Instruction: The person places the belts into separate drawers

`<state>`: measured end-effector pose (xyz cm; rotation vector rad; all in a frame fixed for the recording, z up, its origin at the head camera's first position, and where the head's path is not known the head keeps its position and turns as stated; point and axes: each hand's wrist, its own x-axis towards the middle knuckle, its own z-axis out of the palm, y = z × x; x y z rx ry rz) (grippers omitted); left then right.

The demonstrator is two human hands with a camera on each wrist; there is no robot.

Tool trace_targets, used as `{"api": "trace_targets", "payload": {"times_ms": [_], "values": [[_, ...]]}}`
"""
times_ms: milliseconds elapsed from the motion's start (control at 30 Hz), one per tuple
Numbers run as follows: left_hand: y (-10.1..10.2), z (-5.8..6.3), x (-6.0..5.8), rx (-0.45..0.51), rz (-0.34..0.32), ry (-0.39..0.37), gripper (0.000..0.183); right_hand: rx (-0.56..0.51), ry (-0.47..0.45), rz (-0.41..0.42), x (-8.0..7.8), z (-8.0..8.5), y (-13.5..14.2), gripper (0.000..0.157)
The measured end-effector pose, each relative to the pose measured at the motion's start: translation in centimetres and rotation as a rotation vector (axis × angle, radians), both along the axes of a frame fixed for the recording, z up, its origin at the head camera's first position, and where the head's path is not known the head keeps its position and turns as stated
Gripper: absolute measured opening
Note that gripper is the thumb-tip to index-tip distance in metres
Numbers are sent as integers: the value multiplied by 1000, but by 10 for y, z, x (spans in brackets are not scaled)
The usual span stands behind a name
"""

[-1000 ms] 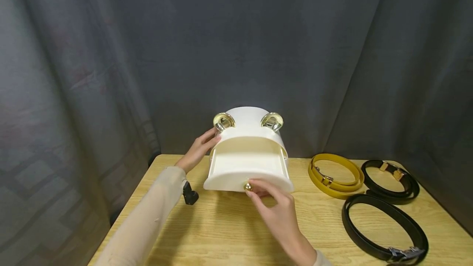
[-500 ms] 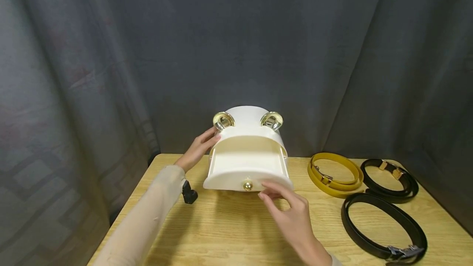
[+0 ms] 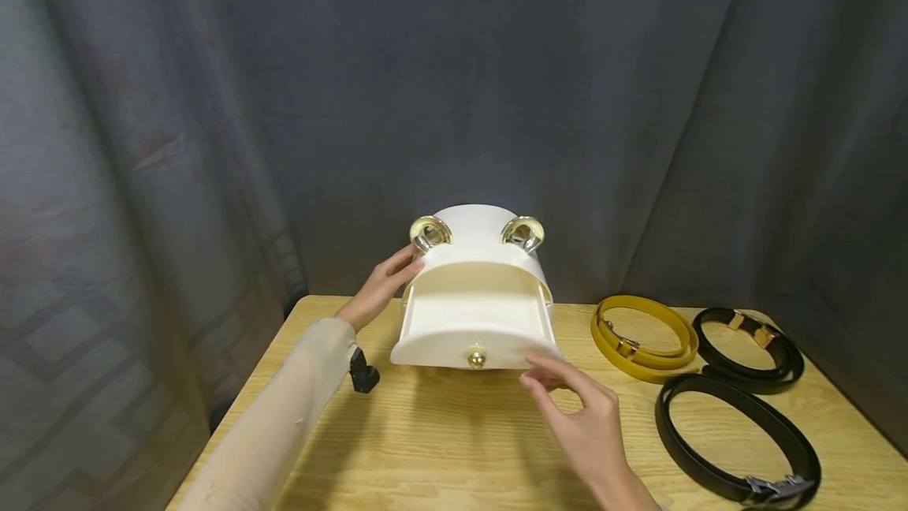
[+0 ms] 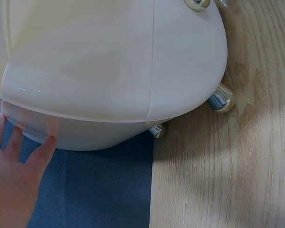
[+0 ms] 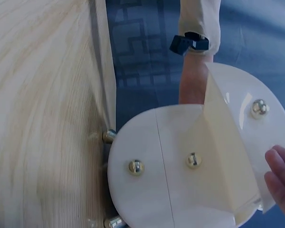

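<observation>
Right grip beside open drawer, contact unclear

Free way into the drawer from above, 3 belts as obstacles rightward.

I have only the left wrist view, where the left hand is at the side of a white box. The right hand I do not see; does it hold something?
Observer: No. In the head view, the right hand holds nothing.

Operator: Thank you. Is some drawer of this box open now?

Observer: Yes, the top drawer is pulled out, the one with a gold knob on its front.

Operator: And which things lie on the table, besides the box?

Observer: To the right of the white box, the head view shows a yellow belt and two black belts, all coiled into loops.
</observation>
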<state>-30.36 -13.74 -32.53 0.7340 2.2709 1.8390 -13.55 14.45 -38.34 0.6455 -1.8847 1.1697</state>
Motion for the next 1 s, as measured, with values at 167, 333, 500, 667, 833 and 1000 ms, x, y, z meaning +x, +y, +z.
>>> {"api": "trace_targets", "payload": {"times_ms": [167, 333, 500, 667, 833, 1000], "values": [[1, 0, 0, 5, -4, -7, 59, 41, 57, 21, 0, -2, 11, 40], [4, 0, -1, 3, -20, 6, 59, 62, 40, -3, 6, -2, 24, 49], [6, 0, -1, -4, -20, -2, 59, 84, -8, -37, 15, -2, 35, 51], [7, 1, -1, -9, -20, -20, 61, 106, 6, -68, 21, -3, 48, 51], [8, 1, -1, -11, -16, -23, 61, 110, -8, -106, 26, -1, 59, 49], [8, -11, -13, -5, -10, -23, 61, 104, -43, -146, 32, 2, 71, 50]]}}
